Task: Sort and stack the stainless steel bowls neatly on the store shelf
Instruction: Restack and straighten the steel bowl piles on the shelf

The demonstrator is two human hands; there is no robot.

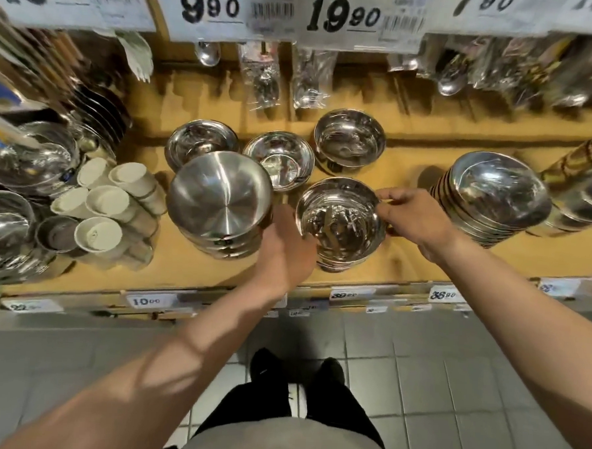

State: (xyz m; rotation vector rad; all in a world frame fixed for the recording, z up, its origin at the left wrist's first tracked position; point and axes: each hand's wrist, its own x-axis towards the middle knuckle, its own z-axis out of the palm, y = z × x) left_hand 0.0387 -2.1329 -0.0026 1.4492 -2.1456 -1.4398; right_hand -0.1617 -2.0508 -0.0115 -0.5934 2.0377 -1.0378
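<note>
Right, biggest risk first: the brushed bowl stack (pixel 220 203) at near left leans toward the person, top bowl tilted w/ its inside facing up and out. The left hand (pixel 286 248) is tucked against its right side, between it and the next stack; fingers are hidden behind the bowls, so can't tell if they grip or just brace. If that hand pulls away quick, I'd guess the pile slides off the shelf edge.

Next, the shiny bowl stack (pixel 341 223) at near centre: the right hand (pixel 415 213) pinches its right rim, thumb and fingers clamped on the top bowl. Polished steel is slick; a skewed lift could drag the bowl beneath or knock the neighbour.

The tall stack (pixel 498 197) at right also leans, just beside the right wrist, so an elbow swing could tip it.

Farther back sit three loose bowls: far left bowl (pixel 201 140), middle bowl (pixel 279 158), far right bowl (pixel 350 138), apart from each other, not yet stacked.

Surface: a yellow-tan wooden shelf (pixel 405 264) w/ price tags (pixel 146 300) along its front lip. White cups (pixel 107 200) lie at left, packed utensils (pixel 261 81) hang at the back under big price signs (pixel 210 8). Grey tiled floor (pixel 450 387) below.
</note>
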